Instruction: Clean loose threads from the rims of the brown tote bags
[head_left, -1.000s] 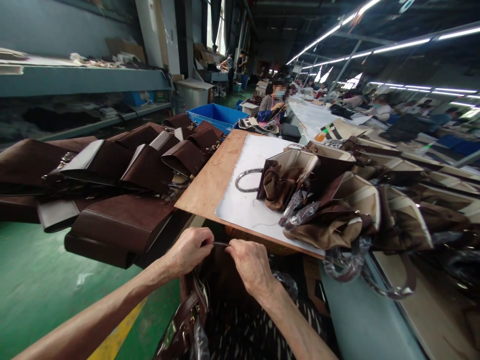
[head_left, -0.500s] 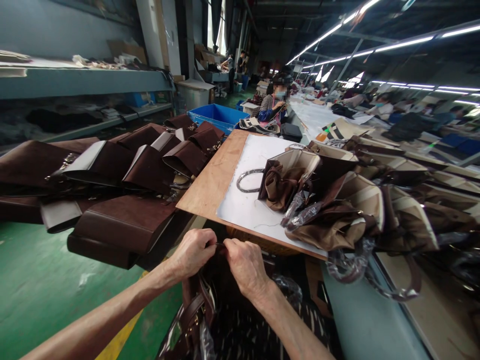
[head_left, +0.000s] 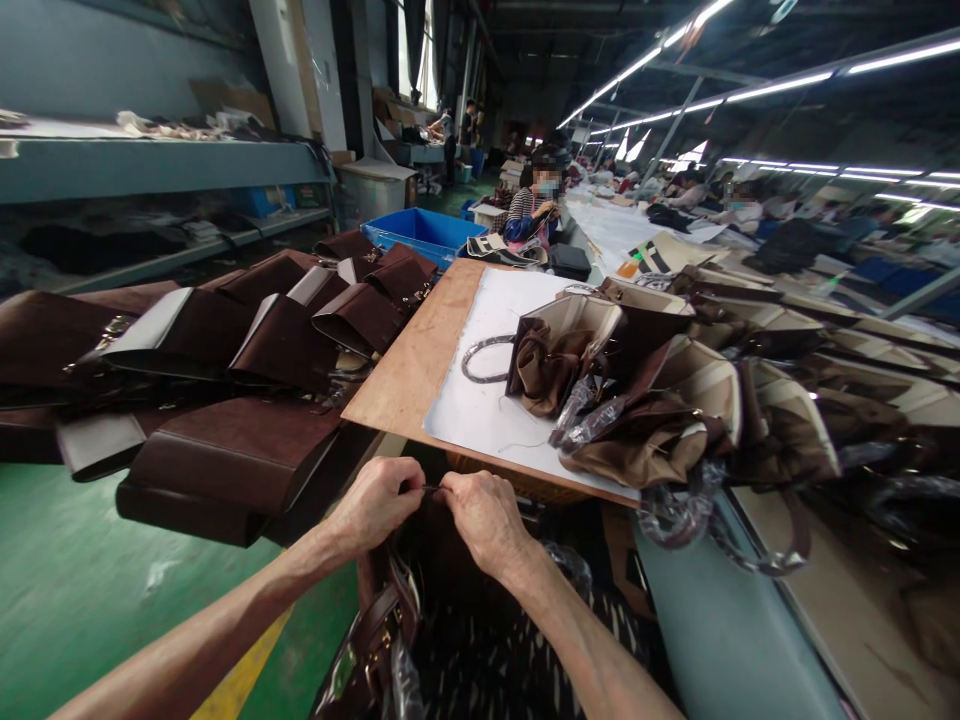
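One thin dark strip [head_left: 433,488], lower centre of the frame, spans the gap between left hand [head_left: 381,503] and right hand [head_left: 486,515], each grip pinching it. Apparent step: working the strip; the next move would call for an even pinch. Below, a brown bag [head_left: 377,612]; beyond, at centre, a counter [head_left: 409,365] bearing open bags [head_left: 541,368].

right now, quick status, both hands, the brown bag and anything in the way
Left hand, right hand: pinching a thin dark edge. Brown bag: below them, partly hidden. Wooden board: just beyond, not visibly in the way.
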